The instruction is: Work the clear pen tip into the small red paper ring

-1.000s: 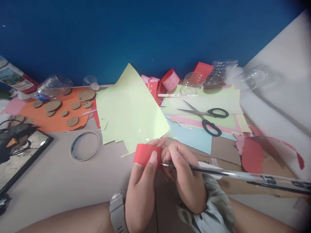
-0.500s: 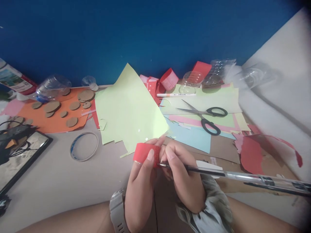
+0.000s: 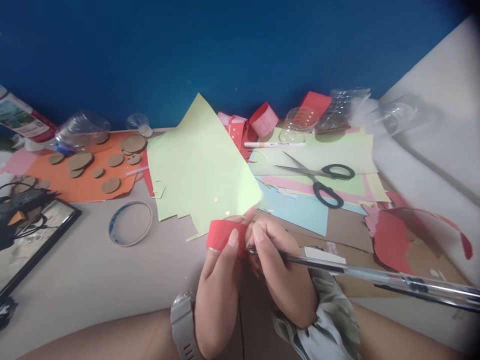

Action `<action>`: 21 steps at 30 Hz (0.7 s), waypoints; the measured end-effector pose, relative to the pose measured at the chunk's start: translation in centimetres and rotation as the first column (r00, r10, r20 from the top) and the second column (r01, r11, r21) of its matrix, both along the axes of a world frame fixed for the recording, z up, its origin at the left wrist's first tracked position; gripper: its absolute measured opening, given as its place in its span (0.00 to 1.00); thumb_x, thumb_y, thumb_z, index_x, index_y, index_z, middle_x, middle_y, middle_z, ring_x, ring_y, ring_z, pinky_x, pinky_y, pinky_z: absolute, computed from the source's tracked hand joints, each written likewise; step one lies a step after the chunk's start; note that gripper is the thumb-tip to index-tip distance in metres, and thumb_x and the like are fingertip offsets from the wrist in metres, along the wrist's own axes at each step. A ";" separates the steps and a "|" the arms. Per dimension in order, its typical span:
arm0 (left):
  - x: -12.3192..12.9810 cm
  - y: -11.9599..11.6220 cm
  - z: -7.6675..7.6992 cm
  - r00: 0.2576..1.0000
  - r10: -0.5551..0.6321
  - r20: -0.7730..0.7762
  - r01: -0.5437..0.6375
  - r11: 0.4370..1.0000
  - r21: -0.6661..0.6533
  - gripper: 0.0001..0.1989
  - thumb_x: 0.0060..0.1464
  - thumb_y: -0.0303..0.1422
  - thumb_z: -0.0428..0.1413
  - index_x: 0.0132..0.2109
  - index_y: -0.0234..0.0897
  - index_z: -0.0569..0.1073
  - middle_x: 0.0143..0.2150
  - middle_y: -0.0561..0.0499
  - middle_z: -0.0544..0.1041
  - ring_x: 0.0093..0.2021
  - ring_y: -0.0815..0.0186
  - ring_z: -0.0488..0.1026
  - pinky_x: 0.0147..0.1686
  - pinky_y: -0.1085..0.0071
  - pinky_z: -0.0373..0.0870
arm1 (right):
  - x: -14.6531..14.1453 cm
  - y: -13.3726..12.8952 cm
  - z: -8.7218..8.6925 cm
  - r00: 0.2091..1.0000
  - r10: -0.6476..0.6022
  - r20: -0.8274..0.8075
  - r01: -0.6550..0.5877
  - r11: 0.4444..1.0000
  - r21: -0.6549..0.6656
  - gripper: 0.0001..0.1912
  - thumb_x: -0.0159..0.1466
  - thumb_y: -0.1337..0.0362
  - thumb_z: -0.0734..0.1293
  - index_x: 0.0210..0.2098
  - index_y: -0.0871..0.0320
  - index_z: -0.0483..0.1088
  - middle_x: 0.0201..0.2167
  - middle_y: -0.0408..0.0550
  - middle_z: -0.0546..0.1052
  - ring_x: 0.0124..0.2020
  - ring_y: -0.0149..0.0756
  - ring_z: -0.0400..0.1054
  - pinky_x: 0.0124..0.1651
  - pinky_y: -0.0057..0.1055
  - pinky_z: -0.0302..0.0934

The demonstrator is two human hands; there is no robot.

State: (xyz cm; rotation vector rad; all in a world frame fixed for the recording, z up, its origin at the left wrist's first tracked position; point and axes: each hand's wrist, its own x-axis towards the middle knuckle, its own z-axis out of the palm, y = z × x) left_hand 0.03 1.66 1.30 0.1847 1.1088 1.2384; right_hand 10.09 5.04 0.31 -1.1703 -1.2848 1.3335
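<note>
Low in the middle of the head view, my left hand (image 3: 221,280) is closed around a curved piece of red paper (image 3: 220,234), its thumb pressed on the near face. The right edge of the paper has a dark, rough-looking band. Beside it, my right hand (image 3: 279,265) pinches a clear-barrelled ballpoint pen (image 3: 360,273), whose metal tip is at the paper's lower right edge. Whether the tip touches the paper I cannot tell. Some fingers of both hands are hidden. Just beyond them lies a large pale green sheet (image 3: 198,165).
Black-handled scissors (image 3: 318,175) lie spread on coloured sheets at the right, near a white marker (image 3: 273,145). Left are a tape roll (image 3: 150,225), cardboard discs (image 3: 111,185) on orange paper (image 3: 97,192) and a tablet-like device (image 3: 41,245). Plastic bottles (image 3: 80,132) rest by the blue wall (image 3: 240,50).
The view has shifted slightly. The pen tip has moved a little up and right along the red paper's edge, and the pen's back end has tilted slightly lower. Both grips are the same.
</note>
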 end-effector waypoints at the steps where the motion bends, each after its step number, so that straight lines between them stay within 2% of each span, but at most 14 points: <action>1: 0.0 0.0 0.0 1.000 -0.007 0.000 0.007 1.000 -0.004 0.15 0.69 0.47 0.66 0.54 0.47 0.89 0.57 0.47 0.90 0.69 0.45 0.79 0.80 0.45 0.63 | 0.0 0.0 0.0 1.000 0.015 -0.006 -0.015 1.000 -0.001 0.21 0.76 0.56 0.66 0.26 0.50 0.61 0.22 0.38 0.63 0.24 0.36 0.57 0.28 0.35 0.52; 6: 0.0 0.0 0.0 1.000 -0.020 -0.001 0.020 0.999 0.043 0.14 0.70 0.45 0.63 0.55 0.47 0.89 0.59 0.47 0.89 0.70 0.45 0.78 0.78 0.44 0.67 | 0.1 0.0 -0.1 0.997 0.026 -0.075 -0.027 1.000 -0.014 0.22 0.77 0.54 0.67 0.27 0.50 0.63 0.21 0.39 0.64 0.24 0.36 0.58 0.28 0.36 0.54; 9: 0.0 0.0 -0.1 0.999 -0.031 -0.044 0.031 0.999 -0.016 0.19 0.68 0.49 0.65 0.57 0.46 0.87 0.55 0.45 0.90 0.67 0.42 0.80 0.76 0.41 0.68 | 0.1 0.0 0.0 0.998 0.004 -0.063 -0.005 1.000 -0.024 0.22 0.78 0.55 0.66 0.27 0.50 0.63 0.21 0.39 0.63 0.24 0.36 0.58 0.28 0.36 0.54; 14: -0.2 -0.1 -0.2 0.993 -0.059 -0.102 0.052 0.996 -0.072 0.23 0.66 0.53 0.66 0.58 0.46 0.86 0.56 0.44 0.89 0.67 0.38 0.79 0.75 0.38 0.67 | 0.1 0.1 0.0 0.997 0.041 -0.065 -0.041 0.999 0.007 0.22 0.76 0.54 0.67 0.26 0.51 0.63 0.22 0.39 0.63 0.23 0.36 0.56 0.27 0.37 0.52; 21: -0.3 -0.4 -0.5 0.990 -0.065 -0.127 0.058 0.997 -0.055 0.20 0.66 0.54 0.65 0.53 0.46 0.86 0.49 0.45 0.88 0.65 0.40 0.80 0.75 0.43 0.69 | 0.1 0.1 -0.2 0.991 0.023 -0.128 -0.029 0.998 -0.047 0.22 0.77 0.53 0.66 0.27 0.51 0.65 0.22 0.40 0.64 0.22 0.35 0.55 0.25 0.37 0.52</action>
